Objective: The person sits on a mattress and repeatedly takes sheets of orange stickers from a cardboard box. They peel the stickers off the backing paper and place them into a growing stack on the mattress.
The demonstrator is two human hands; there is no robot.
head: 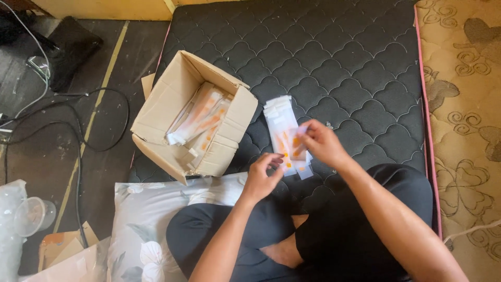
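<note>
Sitting cross-legged in black trousers [334,230] on a dark quilted mattress [355,62], I note a floral-print pillow [141,230] just beside my left knee. My left hand [261,177] hovers over my lap with fingers loosely curled and parted, gripping nothing that I can see, its fingertips close to the lower edge of the packets. My right hand [321,143] is pinched shut on one thin clear sachet with orange markings [297,143], thumb and fingers pressed on its upper end. That sachet sits over a short stack of matching white-and-orange sachets [279,122] lying flat on the mattress directly in front of my legs, lined up lengthwise away from me. Left of the stack, near but apart, stands an open brown cardboard box [156,115] with flaps folded outward, half filled with more of the same sachets [201,120], tilted partly over the mattress edge. Beyond the mattress on the left: dark floor [104,156], black cables [78,141], a clear plastic cup [34,215]. Along the right edge lies a beige patterned rug [464,104].
</note>
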